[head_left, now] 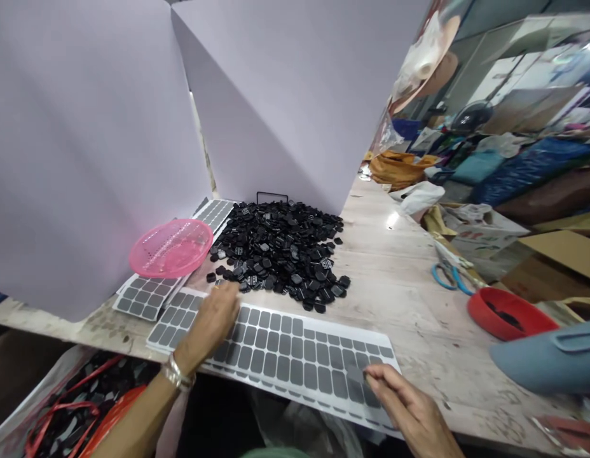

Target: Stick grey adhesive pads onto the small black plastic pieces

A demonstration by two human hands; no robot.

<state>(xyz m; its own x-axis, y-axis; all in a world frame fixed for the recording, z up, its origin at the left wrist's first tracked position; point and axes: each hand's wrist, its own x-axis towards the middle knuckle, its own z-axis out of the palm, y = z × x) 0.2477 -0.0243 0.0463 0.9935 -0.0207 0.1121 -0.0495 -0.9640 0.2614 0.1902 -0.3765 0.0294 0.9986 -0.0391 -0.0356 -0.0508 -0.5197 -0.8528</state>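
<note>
My right hand [409, 410] pinches a small grey rounded sticker [356, 374] between thumb and fingertips, over the right end of a long sticker sheet [271, 346]. The sheet is white with rows of grey rounded rectangles and lies along the table's front edge. Above its left part, my left hand [215, 318] is curled, its fingertips near the front of a heap of small black plastic pieces [280, 248]. Whatever those fingers hold, if anything, is hidden by the back of the hand. Some pieces in the heap show pale markings.
A pink perforated basket [171, 248] rests on more sticker sheets [142, 298] at left. Pale panels [285, 95] stand behind the heap. On the right lie blue-handled scissors [451, 278], a red bowl [507, 312] and a grey-blue container [552, 356]. A bag of black pieces [80, 394] sits below left.
</note>
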